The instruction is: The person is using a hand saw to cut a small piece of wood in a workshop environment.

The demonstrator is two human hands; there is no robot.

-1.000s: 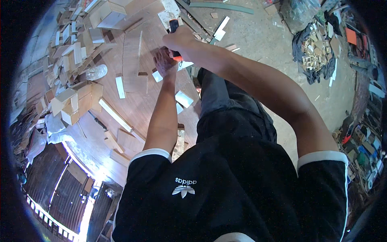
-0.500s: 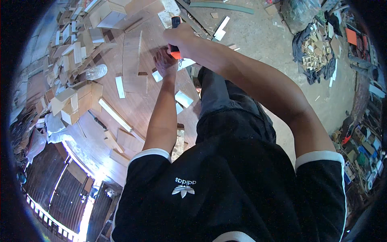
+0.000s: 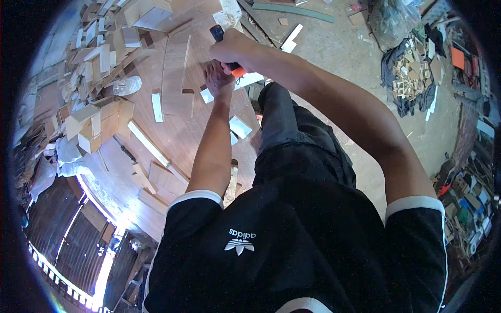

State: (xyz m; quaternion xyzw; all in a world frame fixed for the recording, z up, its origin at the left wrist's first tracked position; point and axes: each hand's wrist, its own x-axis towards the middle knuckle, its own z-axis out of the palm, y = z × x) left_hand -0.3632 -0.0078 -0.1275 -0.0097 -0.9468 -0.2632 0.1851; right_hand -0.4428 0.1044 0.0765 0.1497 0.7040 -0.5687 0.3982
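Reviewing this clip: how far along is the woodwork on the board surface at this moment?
Done: many cut pale wooden blocks lie piled beside the large brown wooden board. In hand: the right hand grips a black-and-orange handled tool, while the left hand presses down just beneath it. Left: loose white strips lie scattered on the board; what the tool touches is hidden.

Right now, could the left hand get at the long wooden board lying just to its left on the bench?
Probably yes. The left hand rests on the benchtop close beside the long board, with nothing between; the right hand holds an orange-and-black tool above.
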